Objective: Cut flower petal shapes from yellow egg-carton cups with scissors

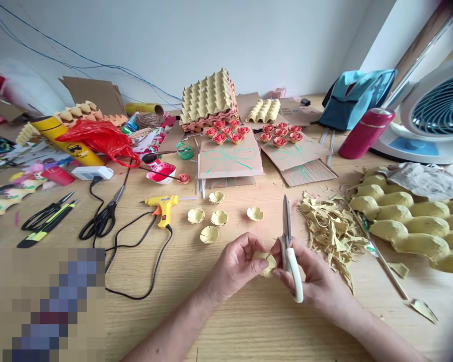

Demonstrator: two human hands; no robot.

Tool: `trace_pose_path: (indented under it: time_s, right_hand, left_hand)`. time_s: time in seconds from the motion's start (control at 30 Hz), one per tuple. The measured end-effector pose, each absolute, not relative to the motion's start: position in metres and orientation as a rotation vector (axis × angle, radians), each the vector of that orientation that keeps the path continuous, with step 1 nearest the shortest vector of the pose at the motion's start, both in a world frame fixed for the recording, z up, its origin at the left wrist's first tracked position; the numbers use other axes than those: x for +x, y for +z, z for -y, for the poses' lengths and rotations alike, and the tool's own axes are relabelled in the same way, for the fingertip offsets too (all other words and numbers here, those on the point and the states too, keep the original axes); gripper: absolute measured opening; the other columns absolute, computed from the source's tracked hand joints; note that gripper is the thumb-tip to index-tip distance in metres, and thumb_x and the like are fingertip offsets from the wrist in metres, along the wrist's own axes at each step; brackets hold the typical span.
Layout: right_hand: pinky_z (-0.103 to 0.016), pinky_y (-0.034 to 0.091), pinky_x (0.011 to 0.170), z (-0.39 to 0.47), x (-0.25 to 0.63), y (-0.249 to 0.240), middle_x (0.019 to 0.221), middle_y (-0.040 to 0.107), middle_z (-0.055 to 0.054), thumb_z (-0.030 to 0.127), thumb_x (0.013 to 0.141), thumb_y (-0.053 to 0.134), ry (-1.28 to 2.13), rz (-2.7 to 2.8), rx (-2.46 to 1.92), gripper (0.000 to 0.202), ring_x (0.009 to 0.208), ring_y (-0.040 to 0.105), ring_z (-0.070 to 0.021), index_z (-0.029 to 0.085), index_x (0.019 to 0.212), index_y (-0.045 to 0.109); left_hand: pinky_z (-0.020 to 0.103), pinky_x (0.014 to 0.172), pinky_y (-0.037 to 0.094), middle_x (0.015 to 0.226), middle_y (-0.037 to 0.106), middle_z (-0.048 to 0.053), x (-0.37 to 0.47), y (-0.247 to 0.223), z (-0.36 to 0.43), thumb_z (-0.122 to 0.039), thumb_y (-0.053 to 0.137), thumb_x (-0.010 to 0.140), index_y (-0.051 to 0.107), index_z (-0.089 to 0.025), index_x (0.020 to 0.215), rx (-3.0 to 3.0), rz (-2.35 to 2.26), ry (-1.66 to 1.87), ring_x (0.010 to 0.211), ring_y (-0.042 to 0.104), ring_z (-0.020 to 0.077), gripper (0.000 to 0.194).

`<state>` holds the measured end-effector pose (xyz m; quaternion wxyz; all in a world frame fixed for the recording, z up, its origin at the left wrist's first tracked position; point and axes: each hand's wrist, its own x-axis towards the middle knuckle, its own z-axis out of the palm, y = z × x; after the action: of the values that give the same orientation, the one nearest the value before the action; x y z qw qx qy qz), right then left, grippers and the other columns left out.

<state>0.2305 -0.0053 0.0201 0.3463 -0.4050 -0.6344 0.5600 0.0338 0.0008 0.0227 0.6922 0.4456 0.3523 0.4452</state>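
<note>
The left hand (236,266) pinches a cut egg-carton cup (268,266) between thumb and fingers; the right hand (312,276) is closed about white-handled scissors (286,229), its fingertips at the cup's other side (whether they press on it cannot be told). The hands are close together, with the cup between them above the wooden tabletop (249,327), nearer the viewer than the near edges of the left cardboard sheet (232,171) and the right cardboard sheet (313,152). The blades point toward the surface's far edge, clear of the cup. The step in hand appears to be trimming and shaping petals; the next move seems to call for a steady pinch and, for any further cut, blades turned to the rim. Counted: five loose petalled cups (219,217); seven red flowers (226,131) toward the left sheet's far edge, seven toward the right's; two black-handled scissors (111,208); one yellow glue gun (165,208); one heap of offcuts (334,229).
</note>
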Motion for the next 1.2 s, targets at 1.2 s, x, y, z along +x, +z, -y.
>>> trace_pose_path:
  time_s: [1.2]
  right_hand:
    - [-0.032, 0.037, 0.071, -0.001, 0.241, 0.028, 0.07, 0.055, 0.002, 0.034, 0.099, 0.052, 0.781, 2.266, -1.196, 0.024, 0.066, 0.048, -0.0162, 0.021, 0.079, 0.052]
  left_hand:
    - [0.023, 0.079, 0.046, 0.085, 0.067, 0.0, 0.018, 0.02, -0.014, -0.025, 0.08, 0.079, 0.075, -0.021, 0.09, 1.019, -1.032, 1.249, 0.081, 0.059, 0.0118, 0.012]
